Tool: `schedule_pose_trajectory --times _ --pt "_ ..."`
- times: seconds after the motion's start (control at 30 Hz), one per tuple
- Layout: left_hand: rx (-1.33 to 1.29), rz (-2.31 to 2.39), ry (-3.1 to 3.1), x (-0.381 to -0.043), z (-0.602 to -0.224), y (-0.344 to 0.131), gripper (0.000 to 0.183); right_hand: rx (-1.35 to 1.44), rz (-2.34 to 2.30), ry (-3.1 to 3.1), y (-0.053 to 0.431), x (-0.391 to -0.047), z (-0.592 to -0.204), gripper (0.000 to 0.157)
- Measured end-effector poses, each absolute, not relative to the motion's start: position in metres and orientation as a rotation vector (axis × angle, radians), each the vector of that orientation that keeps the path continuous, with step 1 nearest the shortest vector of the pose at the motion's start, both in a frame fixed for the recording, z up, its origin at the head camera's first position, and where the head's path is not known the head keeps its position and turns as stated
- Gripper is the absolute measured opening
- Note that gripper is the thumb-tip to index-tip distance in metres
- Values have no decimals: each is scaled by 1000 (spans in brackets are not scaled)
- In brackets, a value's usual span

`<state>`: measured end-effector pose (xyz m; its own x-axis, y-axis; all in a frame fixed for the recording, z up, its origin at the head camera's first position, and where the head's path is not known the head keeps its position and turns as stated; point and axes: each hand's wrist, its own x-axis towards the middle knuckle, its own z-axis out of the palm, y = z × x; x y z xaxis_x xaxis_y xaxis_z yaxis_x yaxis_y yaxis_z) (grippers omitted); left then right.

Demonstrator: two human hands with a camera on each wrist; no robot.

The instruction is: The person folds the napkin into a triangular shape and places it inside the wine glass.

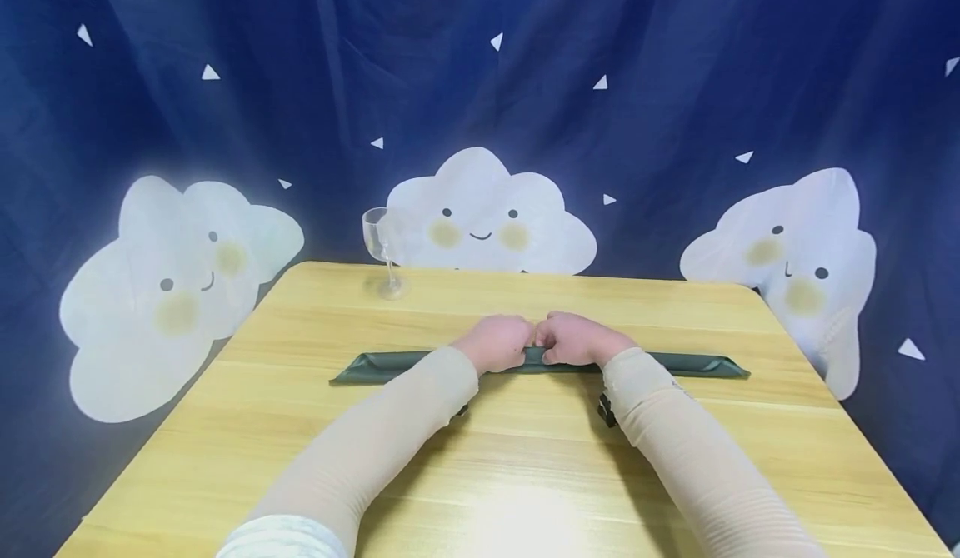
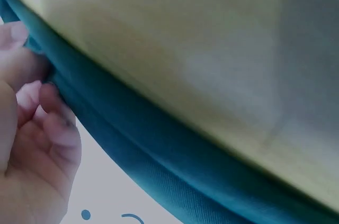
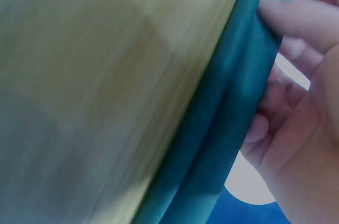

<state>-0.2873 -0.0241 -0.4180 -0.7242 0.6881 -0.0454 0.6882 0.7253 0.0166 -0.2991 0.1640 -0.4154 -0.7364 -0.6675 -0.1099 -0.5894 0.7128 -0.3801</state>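
Observation:
A dark green cloth [image 1: 693,365], folded into a long narrow strip, lies crosswise on the wooden table. My left hand [image 1: 495,344] grips it just left of its middle, with curled fingers. Close beside it, my right hand [image 1: 577,340] pinches the same strip, the two hands nearly touching. In the left wrist view the folded cloth [image 2: 159,144] runs down from my fingers in two layers. Thumb and fingers of my right hand [image 3: 302,107] hold the edge of the cloth [image 3: 233,86] in the right wrist view. Its two ends lie flat and slanted.
A clear stemmed wine glass [image 1: 391,286] stands upright near the table's far left edge, beyond the cloth. The light wooden table [image 1: 465,450] reaches back to a dark blue curtain [image 1: 450,58] printed with white clouds and triangles.

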Motion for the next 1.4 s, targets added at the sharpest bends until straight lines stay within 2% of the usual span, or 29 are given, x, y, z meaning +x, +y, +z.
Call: schedule_pose_trajectory --times 0.27,0.5,0.67,0.83,1.1,1.4 --pt "1083 -155 2987 -274 -424 -18 19 -944 -374 2721 159 -300 -416 21" --pt "905 -179 2908 -262 -423 -13 44 -860 -391 2661 159 -295 -411 19" --pt "838 -173 2871 -253 -418 -9 54 -861 -357 2661 164 -289 -403 18" --pt "796 -272 2834 -248 -417 -5 65 -720 -285 2684 172 -286 -399 19" --pt "785 -215 2817 -247 -414 -7 58 -697 -299 2679 180 -286 -401 20" --pt "954 -148 2809 -245 -420 -17 39 -803 -296 2645 175 -284 -404 23"
